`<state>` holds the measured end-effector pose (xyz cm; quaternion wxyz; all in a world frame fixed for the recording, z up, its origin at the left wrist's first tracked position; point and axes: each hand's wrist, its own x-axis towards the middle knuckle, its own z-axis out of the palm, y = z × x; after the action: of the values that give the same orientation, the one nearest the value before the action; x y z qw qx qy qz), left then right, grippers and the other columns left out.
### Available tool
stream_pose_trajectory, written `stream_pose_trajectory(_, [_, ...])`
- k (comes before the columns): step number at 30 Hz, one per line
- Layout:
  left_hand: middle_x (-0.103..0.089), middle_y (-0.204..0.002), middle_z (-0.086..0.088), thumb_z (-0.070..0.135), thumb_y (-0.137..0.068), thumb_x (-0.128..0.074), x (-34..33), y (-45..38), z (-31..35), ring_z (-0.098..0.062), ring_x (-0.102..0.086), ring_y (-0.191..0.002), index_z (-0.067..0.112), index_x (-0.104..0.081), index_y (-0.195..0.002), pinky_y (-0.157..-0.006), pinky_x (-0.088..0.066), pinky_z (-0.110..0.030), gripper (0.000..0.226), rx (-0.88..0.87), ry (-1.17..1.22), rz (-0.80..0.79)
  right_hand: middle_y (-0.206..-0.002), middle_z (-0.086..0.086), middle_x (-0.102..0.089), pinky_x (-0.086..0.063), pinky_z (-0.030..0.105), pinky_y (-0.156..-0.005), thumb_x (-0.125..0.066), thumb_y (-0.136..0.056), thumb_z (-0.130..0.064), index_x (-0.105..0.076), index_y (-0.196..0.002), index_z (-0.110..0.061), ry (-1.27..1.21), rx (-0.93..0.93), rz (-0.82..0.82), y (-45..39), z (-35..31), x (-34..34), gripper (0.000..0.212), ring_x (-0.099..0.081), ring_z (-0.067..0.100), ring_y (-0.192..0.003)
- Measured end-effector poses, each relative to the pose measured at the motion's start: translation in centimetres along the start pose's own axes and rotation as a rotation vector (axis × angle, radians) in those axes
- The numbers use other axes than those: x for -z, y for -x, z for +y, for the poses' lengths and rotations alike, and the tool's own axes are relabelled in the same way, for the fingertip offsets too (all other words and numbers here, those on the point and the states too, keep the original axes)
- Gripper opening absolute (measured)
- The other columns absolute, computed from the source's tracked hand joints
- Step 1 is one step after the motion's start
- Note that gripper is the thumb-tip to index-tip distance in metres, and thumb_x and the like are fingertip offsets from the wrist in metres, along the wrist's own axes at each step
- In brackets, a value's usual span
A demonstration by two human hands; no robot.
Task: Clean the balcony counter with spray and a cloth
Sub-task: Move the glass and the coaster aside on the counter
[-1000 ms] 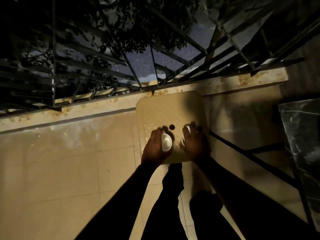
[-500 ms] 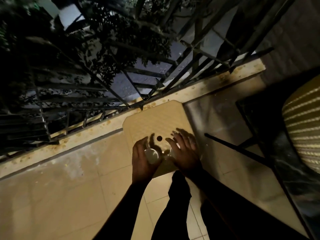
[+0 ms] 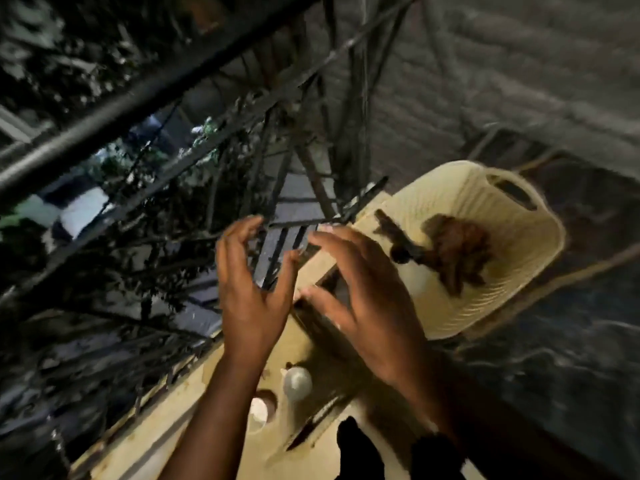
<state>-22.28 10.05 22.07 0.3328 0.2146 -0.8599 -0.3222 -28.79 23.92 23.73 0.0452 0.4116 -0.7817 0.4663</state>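
My left hand [image 3: 249,292] and my right hand [image 3: 367,306] are raised side by side, fingers spread, holding nothing. To their right a cream plastic basket [image 3: 453,199] stands on the dark marbled counter [image 3: 554,358]. Inside the basket lie a crumpled brown cloth [image 3: 460,251] and a dark spray bottle [image 3: 398,237], which touches the cloth. Neither hand touches the basket; my right fingertips are just left of its rim. The picture is blurred by motion.
Below my hands, two small white round objects [image 3: 297,382] [image 3: 258,412] rest on a tan board [image 3: 322,434]. A black metal railing [image 3: 138,98] with foliage behind it fills the left. A rough grey wall [image 3: 519,64] rises behind the basket.
Both hands have let go of the two white objects and lifted, now open. The view has swung right and up, bringing the basket on the counter into sight.
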Motion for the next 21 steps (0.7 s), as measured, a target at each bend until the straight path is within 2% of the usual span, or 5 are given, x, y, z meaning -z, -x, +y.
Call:
stream_pose_trajectory(3, [-0.049, -0.125, -0.010, 0.021, -0.087, -0.066, -2.9, -2.6, 6.9, -0.018, -0.049, -0.119, 0.005, -0.049, -0.127, -0.103, -0.041, -0.030, 0.046, -0.135, 0.038, -0.043, -0.128, 0.008, -0.056, -0.034, 0.026, -0.103, -0.051, -0.091, -0.041, -0.053, -0.126, -0.011, 0.095, -0.064, 0.182, -0.8, 2.6, 8.2, 0.046, -0.050, 0.019, -0.120])
stream_pose_trajectory(8, [-0.051, -0.124, -0.011, 0.015, -0.084, -0.070, -11.8, -2.6, 16.2, -0.017, -0.050, -0.116, 0.005, -0.051, -0.125, -0.103, -0.040, -0.027, 0.046, -0.308, 0.159, -0.227, -0.125, 0.005, -0.054, -0.044, 0.040, -0.094, -0.058, -0.091, -0.034, -0.053, -0.124, -0.015, 0.213, -0.289, 0.331, 3.9, 8.6, 18.5, 0.039, -0.050, 0.020, -0.116])
stream_pose_trajectory(13, [-0.050, -0.127, -0.005, 0.022, -0.083, -0.066, -23.6, 1.9, 24.2, -0.018, -0.048, -0.122, 0.013, -0.051, -0.127, -0.105, -0.040, -0.031, 0.048, -0.462, 0.229, -0.560, -0.117, 0.014, -0.060, -0.036, 0.029, -0.095, -0.053, -0.089, -0.039, -0.054, -0.120, -0.007, 0.464, -0.463, 0.494, 11.9, 15.1, 26.1, 0.044, -0.049, 0.021, -0.110])
stream_pose_trajectory(17, [-0.046, -0.135, -0.008, 0.034, -0.081, -0.065, -32.5, 5.3, 25.7, -0.028, -0.047, -0.125, 0.018, -0.047, -0.132, -0.103, -0.039, -0.039, 0.056, -0.602, -0.131, -0.805, -0.114, 0.015, -0.060, -0.042, 0.034, -0.088, -0.047, -0.088, -0.044, -0.056, -0.119, -0.007, 0.586, -0.676, 0.467, 18.6, 20.4, 30.0, 0.049, -0.056, 0.029, -0.102])
stream_pose_trajectory(21, [-0.035, -0.147, -0.012, 0.056, -0.080, -0.059, -38.3, 5.7, 24.5, -0.037, -0.037, -0.131, 0.025, -0.037, -0.140, -0.107, -0.031, -0.047, 0.072, -0.556, -0.705, -0.985, -0.118, 0.017, -0.057, -0.046, 0.043, -0.091, -0.048, -0.088, -0.041, -0.049, -0.128, -0.007, 0.648, -0.889, 0.232, 25.8, 26.0, 32.7, 0.052, -0.055, 0.035, -0.106])
